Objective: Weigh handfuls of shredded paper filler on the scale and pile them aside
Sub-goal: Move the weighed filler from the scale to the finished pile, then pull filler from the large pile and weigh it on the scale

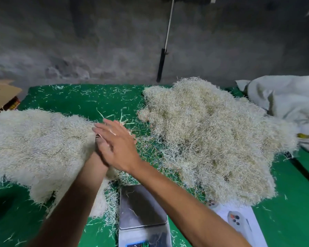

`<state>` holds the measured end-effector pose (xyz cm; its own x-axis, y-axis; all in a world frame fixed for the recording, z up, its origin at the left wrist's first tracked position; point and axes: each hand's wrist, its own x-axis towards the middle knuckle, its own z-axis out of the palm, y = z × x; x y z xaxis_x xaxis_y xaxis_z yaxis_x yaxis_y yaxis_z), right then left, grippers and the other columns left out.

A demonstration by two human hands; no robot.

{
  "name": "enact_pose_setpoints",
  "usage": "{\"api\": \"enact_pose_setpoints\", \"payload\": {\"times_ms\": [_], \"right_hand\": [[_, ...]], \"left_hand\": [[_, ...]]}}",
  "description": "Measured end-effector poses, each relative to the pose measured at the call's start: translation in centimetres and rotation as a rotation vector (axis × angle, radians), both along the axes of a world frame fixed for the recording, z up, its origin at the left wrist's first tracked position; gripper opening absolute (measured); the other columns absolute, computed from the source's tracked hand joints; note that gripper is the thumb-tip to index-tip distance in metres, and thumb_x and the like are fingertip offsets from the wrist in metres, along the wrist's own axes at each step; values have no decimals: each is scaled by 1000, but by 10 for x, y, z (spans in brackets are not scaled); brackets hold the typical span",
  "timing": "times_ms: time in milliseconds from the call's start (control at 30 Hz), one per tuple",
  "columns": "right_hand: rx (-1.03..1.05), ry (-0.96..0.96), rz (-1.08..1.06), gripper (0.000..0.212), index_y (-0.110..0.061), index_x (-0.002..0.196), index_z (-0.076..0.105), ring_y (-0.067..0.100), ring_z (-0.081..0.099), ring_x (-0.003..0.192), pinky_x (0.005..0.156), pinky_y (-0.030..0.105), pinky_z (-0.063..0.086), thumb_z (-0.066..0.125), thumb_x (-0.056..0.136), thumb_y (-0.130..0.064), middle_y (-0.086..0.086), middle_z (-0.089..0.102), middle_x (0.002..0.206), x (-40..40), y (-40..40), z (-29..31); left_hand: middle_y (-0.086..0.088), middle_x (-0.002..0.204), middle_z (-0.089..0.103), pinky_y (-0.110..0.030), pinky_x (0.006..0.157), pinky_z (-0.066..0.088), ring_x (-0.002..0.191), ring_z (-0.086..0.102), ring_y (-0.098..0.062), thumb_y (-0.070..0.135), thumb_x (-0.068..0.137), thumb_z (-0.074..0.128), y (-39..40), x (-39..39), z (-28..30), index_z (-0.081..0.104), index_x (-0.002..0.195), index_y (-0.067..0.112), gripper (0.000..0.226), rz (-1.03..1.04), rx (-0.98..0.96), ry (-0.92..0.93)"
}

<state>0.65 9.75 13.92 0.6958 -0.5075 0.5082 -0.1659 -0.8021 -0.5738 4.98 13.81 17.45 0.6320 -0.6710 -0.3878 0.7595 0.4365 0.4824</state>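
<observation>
Pale shredded paper filler lies in two heaps on a green mat point(82, 102): a flatter left pile point(36, 143) and a taller right pile point(210, 136). The scale point(141, 209) stands at the near edge, its steel platform bare except for a strand or two. My right hand point(118, 145) reaches across with fingers straight and spread, over the right edge of the left pile. My left hand point(99, 141) is mostly hidden beneath it, pressed against that pile's edge; its fingers cannot be made out. A few strands hang in the air above the right hand.
A white sack point(284, 98) lies at the far right, a cardboard box point(2, 95) at the far left. A white sheet with a printed device point(243, 223) lies right of the scale. A pole with a black handle point(161, 65) hangs against the grey wall.
</observation>
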Motion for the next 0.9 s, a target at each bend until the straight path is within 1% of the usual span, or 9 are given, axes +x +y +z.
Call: {"api": "enact_pose_setpoints", "payload": {"times_ms": [33, 100, 333, 433, 533, 600, 667, 800, 900], "right_hand": [[19, 27, -9, 51, -21, 144, 55, 18, 45, 142, 120, 52, 30, 34, 106, -47, 0, 54, 151, 6, -7, 4], [100, 71, -94, 51, -22, 146, 55, 16, 44, 143, 123, 54, 26, 35, 105, -45, 0, 51, 154, 11, -21, 8], [-45, 103, 164, 51, -19, 147, 47, 22, 40, 138, 120, 48, 28, 36, 98, -32, 5, 49, 146, 36, 19, -50], [34, 450, 171, 53, -22, 154, 26, 25, 49, 124, 115, 52, 38, 34, 105, -42, 13, 42, 148, 33, -3, -74], [200, 577, 137, 54, -11, 148, 34, 16, 53, 88, 96, 52, 55, 45, 107, -46, 7, 55, 109, 48, -15, -88], [350, 386, 37, 71, -11, 155, 28, 13, 57, 98, 108, 48, 48, 55, 102, -50, 7, 57, 119, 73, -25, -82], [404, 272, 18, 87, -15, 161, 18, 18, 49, 134, 118, 44, 35, 59, 97, -57, 11, 41, 155, 105, -32, -63], [636, 214, 95, 84, -30, 163, 14, 22, 35, 148, 116, 43, 27, 33, 97, -76, -1, 24, 168, 134, -35, -47], [696, 225, 9, 73, -25, 160, 31, 22, 35, 150, 122, 44, 23, 23, 103, -69, -1, 32, 165, 111, -47, -67]], "left_hand": [[-32, 135, 53, -45, 115, 38, 135, 50, -39, 34, 104, 31, 7, 5, -7, 48, 128, -24, 65, -186, -166, 210], [-36, 133, 53, -56, 103, 49, 123, 58, -47, 35, 104, 30, 4, 23, -25, 45, 138, -17, 64, -377, 196, -260], [-6, 115, 62, -18, 86, 49, 121, 58, -27, 29, 110, 32, 47, 78, -91, 56, 129, 7, 38, -216, 453, -766], [-3, 79, 69, -33, 74, 57, 89, 64, -29, 58, 105, 26, 57, 117, -96, 54, 105, 13, 52, -279, 462, -459], [5, 110, 68, -17, 61, 57, 91, 64, -6, 53, 108, 14, 72, 150, -100, 54, 123, 13, 59, -245, 446, -495], [16, 116, 66, -10, 78, 54, 102, 59, 5, 34, 112, 21, 81, 170, -109, 41, 145, 3, 50, -140, 428, -512], [7, 123, 63, -23, 86, 57, 104, 62, -4, 33, 110, 34, 88, 179, -104, 43, 147, 7, 46, -38, 541, -656], [4, 90, 75, -32, 65, 57, 71, 68, 1, 23, 103, 48, 84, 172, -92, 68, 93, 30, 23, 168, 862, -1053], [5, 78, 74, -34, 57, 57, 61, 68, -2, 27, 103, 52, 65, 154, -94, 68, 90, 25, 21, 49, 887, -1166]]}}
